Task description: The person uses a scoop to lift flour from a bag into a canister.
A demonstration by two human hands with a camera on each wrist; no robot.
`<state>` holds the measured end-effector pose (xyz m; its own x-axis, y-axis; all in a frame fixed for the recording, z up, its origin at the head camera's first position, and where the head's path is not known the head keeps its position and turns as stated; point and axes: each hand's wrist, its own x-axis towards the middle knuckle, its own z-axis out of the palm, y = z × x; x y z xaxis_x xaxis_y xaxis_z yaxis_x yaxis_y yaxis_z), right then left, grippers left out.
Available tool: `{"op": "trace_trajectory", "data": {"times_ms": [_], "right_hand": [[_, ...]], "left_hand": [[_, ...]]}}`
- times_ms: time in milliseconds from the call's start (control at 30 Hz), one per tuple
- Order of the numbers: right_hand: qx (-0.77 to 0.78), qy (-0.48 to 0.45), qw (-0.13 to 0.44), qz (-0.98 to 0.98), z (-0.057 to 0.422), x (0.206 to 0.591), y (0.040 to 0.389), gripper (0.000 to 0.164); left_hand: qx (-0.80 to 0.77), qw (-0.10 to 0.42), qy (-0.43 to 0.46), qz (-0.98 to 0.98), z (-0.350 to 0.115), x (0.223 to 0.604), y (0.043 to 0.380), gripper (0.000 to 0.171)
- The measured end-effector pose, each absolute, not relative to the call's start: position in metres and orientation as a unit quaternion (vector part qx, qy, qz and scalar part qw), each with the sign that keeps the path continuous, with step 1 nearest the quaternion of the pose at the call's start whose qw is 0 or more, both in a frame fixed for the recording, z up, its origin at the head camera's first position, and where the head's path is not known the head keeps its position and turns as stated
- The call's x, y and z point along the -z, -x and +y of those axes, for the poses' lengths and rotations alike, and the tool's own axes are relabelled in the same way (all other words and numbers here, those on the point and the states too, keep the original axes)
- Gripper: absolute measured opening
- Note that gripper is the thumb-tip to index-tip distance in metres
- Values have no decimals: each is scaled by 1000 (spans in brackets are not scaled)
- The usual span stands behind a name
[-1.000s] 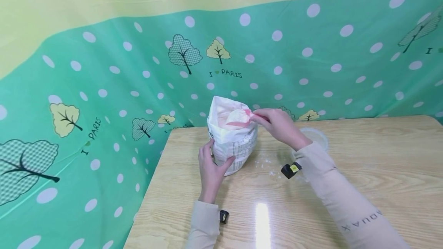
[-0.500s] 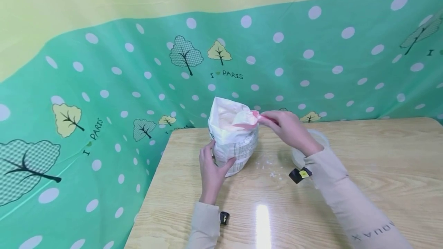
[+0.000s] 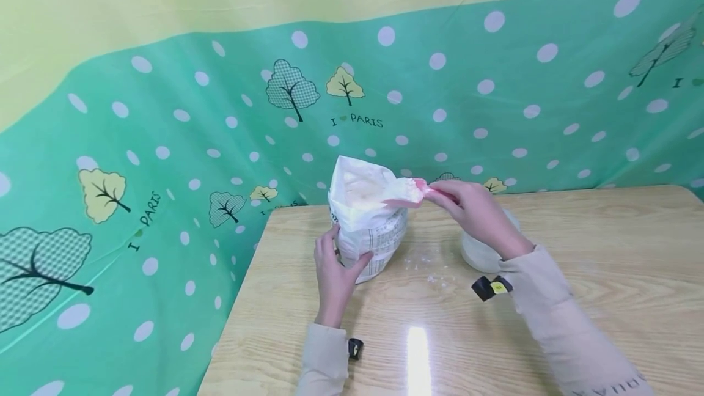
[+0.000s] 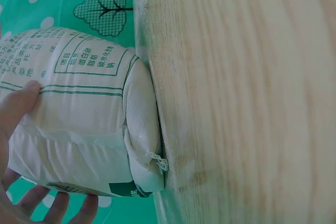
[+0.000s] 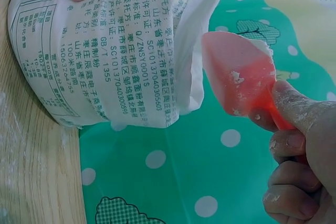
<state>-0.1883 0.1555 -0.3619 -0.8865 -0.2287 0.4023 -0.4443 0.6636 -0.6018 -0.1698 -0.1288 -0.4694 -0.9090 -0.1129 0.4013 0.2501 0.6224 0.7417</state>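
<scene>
An open-topped white bag [image 3: 376, 234] of flour, printed with green text, stands on the table near its back edge. My left hand [image 3: 337, 277] holds the bag low on its near side. In the left wrist view the thumb lies on the print and the fingers [image 4: 55, 205] reach round the other side. My right hand [image 3: 478, 212] grips the handle of a pink scoop [image 5: 233, 77]. Heaped with white flour, the scoop is at the right of the bag's mouth. White powder coats the right thumb [image 5: 294, 103].
A translucent round tub [image 3: 478, 255] stands right of the bag, partly hidden by my right hand and forearm. Spilled flour [image 3: 434, 278] dots the wooden table [image 3: 605, 249] between them. A green patterned cloth [image 3: 220, 109] hangs behind and at the left.
My right hand has moved to the right with the loaded scoop, drawing it from over the bag's mouth to its right rim. The left hand and bag stay in place.
</scene>
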Motion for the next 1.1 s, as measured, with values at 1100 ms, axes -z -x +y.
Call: {"op": "trace_trajectory", "data": {"times_ms": [1100], "right_hand": [[-385,-118,168,-900,216,386,152,34]], "left_hand": [[456,209,37,-864,-128,473,173,89]]}}
